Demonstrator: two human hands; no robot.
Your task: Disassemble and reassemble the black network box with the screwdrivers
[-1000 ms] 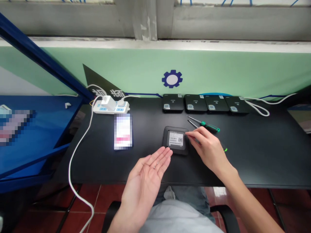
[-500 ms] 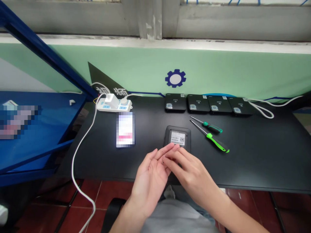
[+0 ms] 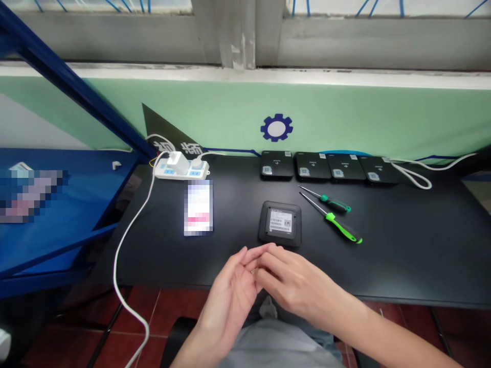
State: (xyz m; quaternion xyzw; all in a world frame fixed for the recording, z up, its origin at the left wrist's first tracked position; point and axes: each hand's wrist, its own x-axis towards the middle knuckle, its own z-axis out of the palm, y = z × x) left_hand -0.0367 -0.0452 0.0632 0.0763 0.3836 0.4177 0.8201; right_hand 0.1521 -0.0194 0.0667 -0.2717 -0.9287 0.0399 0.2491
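Observation:
My left hand [image 3: 233, 294] is palm up and slightly cupped, its fingers stretched out toward the desk. Over its fingers lies my right hand [image 3: 291, 278], with fingertips pinched together against the left palm. A tiny glint shows at the pinch, too small to name. Just beyond both hands, a square black box [image 3: 262, 225] lies on the desk with its white label facing up; neither hand touches it. To its right are a screwdriver with a dark green handle [image 3: 335, 203] and a longer one with a bright green handle [image 3: 343, 228].
Several similar black boxes [image 3: 276, 166] stand in a row along the back of the black desk [image 3: 414, 245]. A phone with a blurred screen [image 3: 198, 208] lies at left, near a white power strip [image 3: 180, 168]. Its white cable [image 3: 126, 230] runs over the desk's left edge.
Both hands have drawn back toward my body, uncovering the near edge of the black box. The right fingers have closed further over the left palm. The view has tilted slightly up.

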